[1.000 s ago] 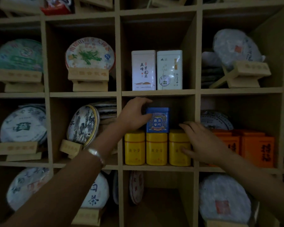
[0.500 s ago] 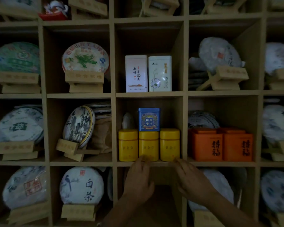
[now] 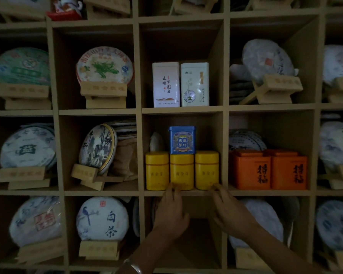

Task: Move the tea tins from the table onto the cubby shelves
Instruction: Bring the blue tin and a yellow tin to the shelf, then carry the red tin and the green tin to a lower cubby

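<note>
Hands first: your left hand (image 3: 171, 212) and right hand (image 3: 231, 211) were both raised in front of the cubby shelf (image 3: 182, 193), nearest the camera, with a bracelet (image 3: 134, 266) on the left wrist. The left fingers lay straight and relaxed, their tips at the foot of the middle yellow tin (image 3: 181, 172); the right fingers were likewise extended, tips at the lower corner of the right yellow tin (image 3: 207, 170). Neither hand held anything; whether the tips actually touched the tins could not be told.

Just beyond the fingertips, three yellow tins stood upright and side by side at the front edge of the centre cubby, the left yellow tin (image 3: 157, 171) completing the row. A blue tin (image 3: 182, 139) sat on top of the middle one. Behind the row, a pale wrapped item (image 3: 156, 142) was partly visible.

In the cubby above, two white tins (image 3: 180, 84) stood touching. To the right of the yellow row, two orange tins (image 3: 268, 170) filled the neighbouring cubby. Wrapped tea cakes (image 3: 104, 66) on wooden stands (image 3: 103, 89) occupied the surrounding cubbies.
</note>
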`<state>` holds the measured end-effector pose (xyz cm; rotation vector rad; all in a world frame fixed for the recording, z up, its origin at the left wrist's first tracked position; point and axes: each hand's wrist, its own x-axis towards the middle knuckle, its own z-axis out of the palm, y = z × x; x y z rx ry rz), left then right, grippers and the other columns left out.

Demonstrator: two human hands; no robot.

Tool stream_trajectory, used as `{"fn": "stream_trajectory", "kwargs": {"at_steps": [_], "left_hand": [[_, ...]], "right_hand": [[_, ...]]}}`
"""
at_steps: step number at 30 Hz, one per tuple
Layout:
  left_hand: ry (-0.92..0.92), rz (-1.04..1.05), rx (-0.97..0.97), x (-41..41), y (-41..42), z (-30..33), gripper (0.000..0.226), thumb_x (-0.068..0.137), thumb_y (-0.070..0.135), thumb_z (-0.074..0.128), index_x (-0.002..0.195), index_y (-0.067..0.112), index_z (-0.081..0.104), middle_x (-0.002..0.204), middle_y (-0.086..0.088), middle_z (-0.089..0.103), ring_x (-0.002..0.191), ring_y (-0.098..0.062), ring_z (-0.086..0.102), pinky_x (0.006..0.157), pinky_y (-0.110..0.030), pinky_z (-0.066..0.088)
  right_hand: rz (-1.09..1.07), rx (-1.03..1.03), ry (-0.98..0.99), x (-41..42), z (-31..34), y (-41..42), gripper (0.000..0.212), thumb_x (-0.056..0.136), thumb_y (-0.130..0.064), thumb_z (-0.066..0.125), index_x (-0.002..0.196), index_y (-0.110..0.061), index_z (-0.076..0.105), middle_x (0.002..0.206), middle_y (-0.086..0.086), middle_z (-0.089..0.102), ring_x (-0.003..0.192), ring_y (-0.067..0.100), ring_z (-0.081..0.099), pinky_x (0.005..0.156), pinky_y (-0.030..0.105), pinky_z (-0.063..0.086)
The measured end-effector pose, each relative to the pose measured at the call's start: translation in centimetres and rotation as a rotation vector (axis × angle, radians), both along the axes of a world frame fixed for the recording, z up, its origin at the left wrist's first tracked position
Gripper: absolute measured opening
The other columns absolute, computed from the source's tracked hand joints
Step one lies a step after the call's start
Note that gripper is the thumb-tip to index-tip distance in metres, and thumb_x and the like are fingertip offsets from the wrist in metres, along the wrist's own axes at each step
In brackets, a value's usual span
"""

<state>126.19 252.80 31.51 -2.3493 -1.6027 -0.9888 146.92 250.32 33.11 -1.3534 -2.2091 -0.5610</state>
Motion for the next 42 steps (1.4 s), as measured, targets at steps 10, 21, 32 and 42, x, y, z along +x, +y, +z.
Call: {"fn": "stream_trajectory", "kwargs": {"at_steps": [10,21,32,42], "left_hand": [[0.005,-0.031,0.073,-0.1,-0.6,0.3,0.078,0.087,0.034,0.054,0.151,0.015,0.013,0.157,-0.005,0.013,0.143,-0.021,0.021,0.116,-0.035,0.028],[0.191,-0.319,0.018,5.6,-2.5,-1.7,0.065,0.087,0.035,0.044,0.147,0.014,0.028,0.150,-0.005,0.032,0.135,-0.021,0.031,0.112,-0.032,0.028],[0.267,-0.814,-0.024,21.0,-10.6,-5.2,0.056,0.084,0.034,0.048,0.136,0.015,0.040,0.132,-0.006,0.044,0.121,-0.026,0.044,0.099,-0.034,0.037],[0.489,-1.387,0.033,38.2,-40.2,-6.9,0.046,0.083,0.035,0.052,0.124,0.015,0.044,0.124,-0.010,0.050,0.116,-0.031,0.050,0.093,-0.040,0.044]], "right_hand": [[0.036,0.063,0.003,0.1,0.2,-0.6,0.070,0.064,-0.021,0.079,0.126,-0.008,0.049,0.124,0.016,0.057,0.097,0.023,0.065,0.077,0.028,0.056],[-0.265,-0.057,-0.077,5.4,-1.1,-5.7,0.059,0.072,-0.021,0.071,0.126,-0.001,0.057,0.125,0.021,0.059,0.107,0.035,0.063,0.084,0.036,0.054],[-0.985,-0.220,-0.017,15.3,-5.5,-27.1,0.056,0.084,-0.039,0.047,0.134,-0.013,0.038,0.127,0.009,0.045,0.112,0.029,0.050,0.087,0.036,0.044],[-1.839,-0.275,0.065,16.3,-6.7,-65.1,0.040,0.082,-0.038,0.049,0.114,-0.015,0.047,0.113,0.008,0.050,0.101,0.028,0.053,0.079,0.040,0.046]]}}
